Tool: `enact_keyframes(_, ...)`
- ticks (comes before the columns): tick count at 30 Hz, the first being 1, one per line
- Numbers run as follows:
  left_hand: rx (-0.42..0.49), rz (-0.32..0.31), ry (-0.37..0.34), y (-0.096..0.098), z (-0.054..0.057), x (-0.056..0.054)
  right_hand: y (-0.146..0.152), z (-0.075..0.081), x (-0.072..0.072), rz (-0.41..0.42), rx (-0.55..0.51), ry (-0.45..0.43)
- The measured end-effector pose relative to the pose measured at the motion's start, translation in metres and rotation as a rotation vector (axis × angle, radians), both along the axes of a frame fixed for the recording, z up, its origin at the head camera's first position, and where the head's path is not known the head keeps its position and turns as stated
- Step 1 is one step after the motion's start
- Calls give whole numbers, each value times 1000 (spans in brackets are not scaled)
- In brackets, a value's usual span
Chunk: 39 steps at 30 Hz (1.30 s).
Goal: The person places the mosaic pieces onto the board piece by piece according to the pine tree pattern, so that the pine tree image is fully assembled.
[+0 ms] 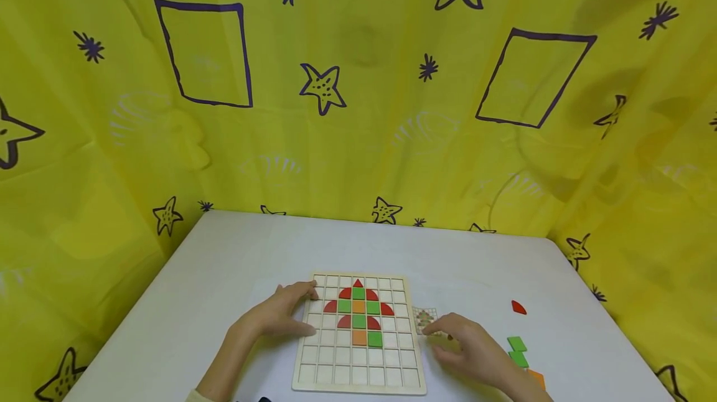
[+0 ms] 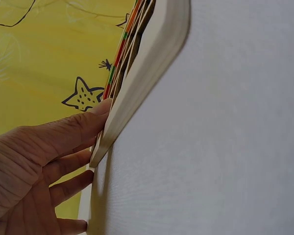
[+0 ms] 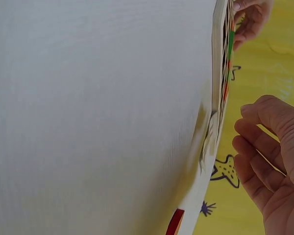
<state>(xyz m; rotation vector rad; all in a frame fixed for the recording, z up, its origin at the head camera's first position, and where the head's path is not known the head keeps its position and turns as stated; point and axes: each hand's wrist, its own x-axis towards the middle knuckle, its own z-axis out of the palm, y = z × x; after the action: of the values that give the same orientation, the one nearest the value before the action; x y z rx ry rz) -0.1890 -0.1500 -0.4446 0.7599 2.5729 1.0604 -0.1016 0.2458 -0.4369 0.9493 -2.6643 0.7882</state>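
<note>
A pale wooden grid board [image 1: 334,356] lies on the table, with red, green and orange pieces set in its squares in a tree-like shape. My left hand [image 1: 278,312] rests against the board's left edge, thumb and fingers spread apart. In the left wrist view, that thumb [image 2: 83,128] touches the board's rim. Right of the board lies a small printed card [image 1: 424,315] with a similar pattern. My right hand [image 1: 469,349] hovers over the card's lower right side, its fingers loosely bent. Nothing shows between its thumb and fingers in the right wrist view.
Loose pieces lie on the table's right side: a red quarter-circle [image 1: 518,307], two green squares [image 1: 517,344] and an orange piece [image 1: 536,379] partly behind the right forearm. A yellow curtain [image 1: 358,140] with drawn stars surrounds the white table [image 1: 252,246].
</note>
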Motion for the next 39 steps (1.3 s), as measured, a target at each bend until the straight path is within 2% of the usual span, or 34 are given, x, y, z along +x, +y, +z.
enact_keyframes(5, 3, 4, -8, 0, -2, 0, 14, 0, 1, -20, -23, 59)
enact_keyframes(13, -4, 12, -5, 0, 0, -1, 44, -3, 5, -94, -34, 101)
enact_keyframes(22, 1, 5, -6, -1, 0, 0, 70, 4, 13, -267, -10, -61)
enact_keyframes(26, 0, 3, -2, 0, 0, 0, 80, 4, 16, -324, -20, -57)
enact_keyframes(29, -1, 6, -5, 0, 0, 0, 89, 2, 17, -342, -21, -44)
enact_keyframes(32, -6, 11, -8, 0, 0, 0, 97, 1, 19, -372, -11, -82)
enact_keyframes(36, -7, 11, -5, 0, -1, -1, 109, 4, 19, -395, 32, -188)
enact_keyframes(39, 1, 5, -2, 0, -1, -1, 117, 5, 19, -382, 54, -249)
